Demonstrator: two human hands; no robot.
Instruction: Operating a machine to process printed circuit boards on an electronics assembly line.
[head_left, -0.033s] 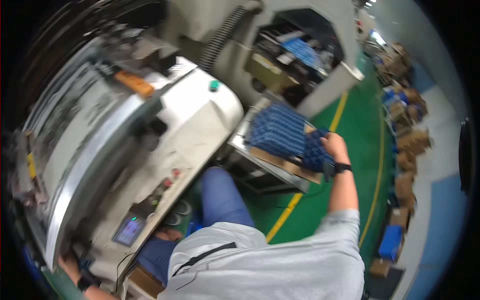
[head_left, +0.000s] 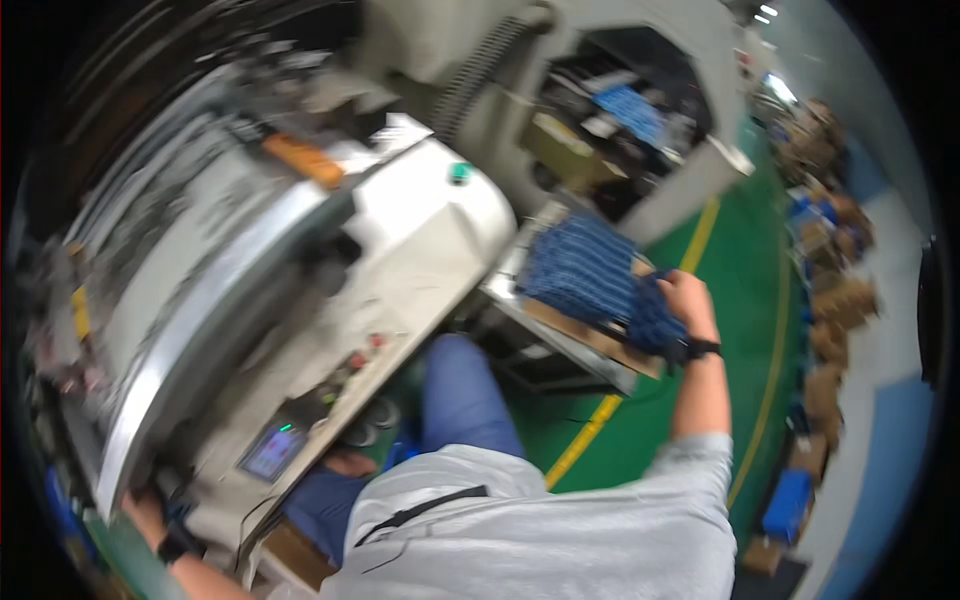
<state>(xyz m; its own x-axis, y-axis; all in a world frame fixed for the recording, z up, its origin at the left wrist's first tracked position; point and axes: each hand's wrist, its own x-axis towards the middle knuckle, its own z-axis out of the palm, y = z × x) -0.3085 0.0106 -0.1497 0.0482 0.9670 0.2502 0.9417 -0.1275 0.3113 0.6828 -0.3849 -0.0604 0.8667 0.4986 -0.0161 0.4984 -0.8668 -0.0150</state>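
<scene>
My right hand (head_left: 688, 298), wearing a dark wristband, closes round a dark blue patterned cloth (head_left: 652, 318) at the right end of a small cart (head_left: 560, 352). Beside that cloth, on the same cart, lies a stack of lighter blue striped cloth (head_left: 580, 265). Far to the left, my left hand (head_left: 146, 516) is by the lower end of the long silver rail (head_left: 150, 385) of a large machine (head_left: 405, 260). Blur and the machine's edge keep the left fingers from showing clearly; whether they grip the rail cannot be made out.
A small screen (head_left: 272, 450) and red buttons (head_left: 358, 360) line the machine's front. Beyond the cart, a cabinet opening holds a tan box (head_left: 565, 150) and light blue cloth (head_left: 630, 112). Cardboard boxes (head_left: 825, 390) and a blue bin (head_left: 788, 503) stand along the right wall.
The whole view has shifted, so the machine and cart sit slightly farther right. My right hand keeps hold of the dark blue cloth; my left hand stays near the rail's end.
</scene>
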